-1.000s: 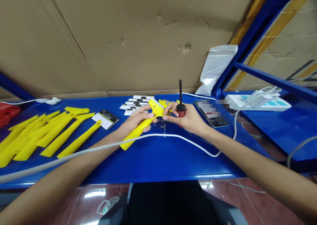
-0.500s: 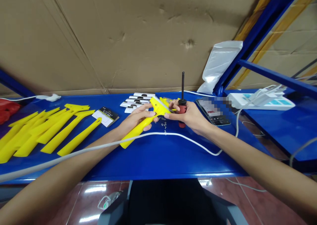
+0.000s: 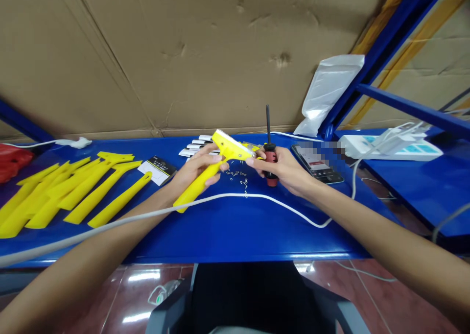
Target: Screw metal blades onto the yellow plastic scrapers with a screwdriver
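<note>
My left hand is closed around a yellow scraper, its wide head tilted up and toward the right. A small screw shows on the right part of that head. My right hand grips a red and black screwdriver, its dark shaft pointing straight up. The right thumb and fingertips come close to the right end of the scraper head; whether they touch it or pinch a screw I cannot tell. Several small screws lie scattered on the blue table below the hands.
Several yellow scraper handles lie at the left beside a black and white card. White blade pieces sit behind my left hand. A phone and a power strip lie right. A white cable crosses in front.
The scraper has turned slightly and shifted left and up, its head now showing flatter. My right fingertips have moved a little off the head's edge, still holding the screwdriver.
</note>
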